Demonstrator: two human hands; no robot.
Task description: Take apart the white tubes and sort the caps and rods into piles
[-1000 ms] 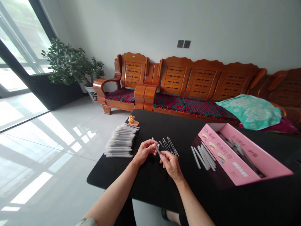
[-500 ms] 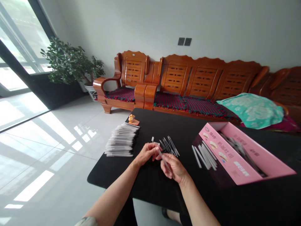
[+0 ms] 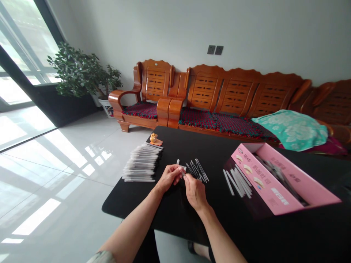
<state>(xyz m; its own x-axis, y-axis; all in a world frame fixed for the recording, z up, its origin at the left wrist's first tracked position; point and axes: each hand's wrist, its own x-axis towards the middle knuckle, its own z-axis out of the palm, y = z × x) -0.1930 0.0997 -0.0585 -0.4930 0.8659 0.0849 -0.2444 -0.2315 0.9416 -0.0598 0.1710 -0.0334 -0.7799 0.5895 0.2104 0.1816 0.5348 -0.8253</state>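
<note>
At the left of the black table (image 3: 175, 215) lies the stack of finished tubes (image 3: 141, 165), and just to its right the left hand (image 3: 170, 176) closes its fingers on a thin white tube (image 3: 180, 167) while the right hand (image 3: 195, 191) meets it with fingertips pinched on the same tube. Because the grip is so small, I think the tube could slip and roll among the loose dark refills (image 3: 197, 169) behind the hands. Further right lie the white tubes (image 3: 237, 181) and the pink box (image 3: 285, 182); the right fingertips hide the joint, and I cannot make out what is in the box.
</note>
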